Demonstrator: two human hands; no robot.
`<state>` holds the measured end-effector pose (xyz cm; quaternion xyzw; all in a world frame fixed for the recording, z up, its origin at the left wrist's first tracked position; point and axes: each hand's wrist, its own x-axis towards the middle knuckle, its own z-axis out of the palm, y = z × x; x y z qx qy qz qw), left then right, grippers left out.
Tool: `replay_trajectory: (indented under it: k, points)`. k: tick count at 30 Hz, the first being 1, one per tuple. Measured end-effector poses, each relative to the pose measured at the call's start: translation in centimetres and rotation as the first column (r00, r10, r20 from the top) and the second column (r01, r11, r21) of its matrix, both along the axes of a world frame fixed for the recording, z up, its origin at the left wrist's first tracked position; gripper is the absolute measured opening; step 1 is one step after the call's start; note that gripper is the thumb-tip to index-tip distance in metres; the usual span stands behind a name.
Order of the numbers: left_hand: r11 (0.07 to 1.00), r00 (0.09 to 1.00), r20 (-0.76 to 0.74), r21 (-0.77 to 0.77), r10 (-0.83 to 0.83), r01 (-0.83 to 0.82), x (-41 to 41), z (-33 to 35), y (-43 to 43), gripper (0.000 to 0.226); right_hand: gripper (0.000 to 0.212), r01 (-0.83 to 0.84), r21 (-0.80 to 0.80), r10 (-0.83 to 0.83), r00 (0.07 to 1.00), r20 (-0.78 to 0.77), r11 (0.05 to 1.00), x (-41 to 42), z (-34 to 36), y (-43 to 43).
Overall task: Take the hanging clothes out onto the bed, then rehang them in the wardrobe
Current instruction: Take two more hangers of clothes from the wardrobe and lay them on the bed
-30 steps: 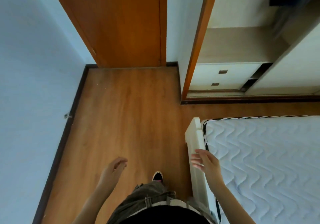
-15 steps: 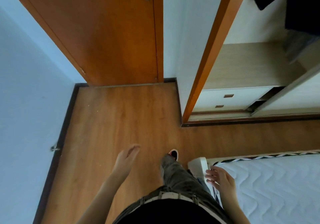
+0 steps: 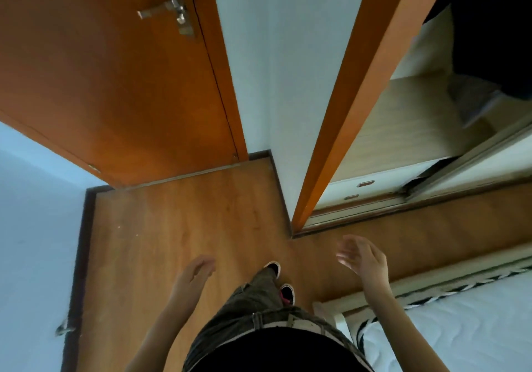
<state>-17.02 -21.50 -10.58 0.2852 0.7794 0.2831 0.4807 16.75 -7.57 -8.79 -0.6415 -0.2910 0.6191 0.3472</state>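
Observation:
Dark clothes [image 3: 489,26] hang in the open wardrobe [image 3: 403,130] at the upper right, with a grey garment [image 3: 475,98] hanging lower beside them. The bed [image 3: 460,328], with a white quilted mattress, fills the lower right corner. My left hand [image 3: 193,276] is low over the wooden floor, fingers loosely apart, empty. My right hand [image 3: 362,259] is raised over the floor between bed and wardrobe, fingers spread, empty. Both hands are well short of the clothes.
An orange wooden door [image 3: 115,83] with a metal handle [image 3: 169,9] stands ahead on the left. The wardrobe's orange frame [image 3: 345,98] rises in the middle. White drawers [image 3: 362,189] sit at the wardrobe's bottom. A pale wall [image 3: 31,242] is to the left.
I have stepped forward toward the wardrobe and the view has tilted up. My right hand has lifted off the bed's corner and moved forward; the left hand swung slightly forward.

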Motion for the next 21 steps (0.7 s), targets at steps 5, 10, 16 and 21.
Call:
replay_trajectory:
  k: [5,10,16,21]
  points:
    - [0.92,0.917,0.091,-0.011,-0.388,0.391,1.8,-0.2,11.5,0.019,0.03,0.294,0.016,-0.295,0.954,0.057,0.956,1.9,0.1,0.4]
    - [0.642,0.643,0.014,0.084,-0.766,0.762,9.7,1.9,20.1,0.019,0.032,0.535,0.01,-0.534,0.841,0.09,0.845,5.4,0.0,-2.4]
    - [0.506,0.513,0.032,0.229,-0.858,0.832,20.9,2.7,29.0,0.025,0.032,0.738,-0.006,-0.734,0.672,0.1,0.675,11.7,-0.7,-4.1]
    - [0.54,0.551,0.022,0.238,-0.834,0.807,27.8,0.9,35.3,0.021,0.031,0.762,0.006,-0.758,0.644,0.099,0.648,19.3,-2.5,0.9]
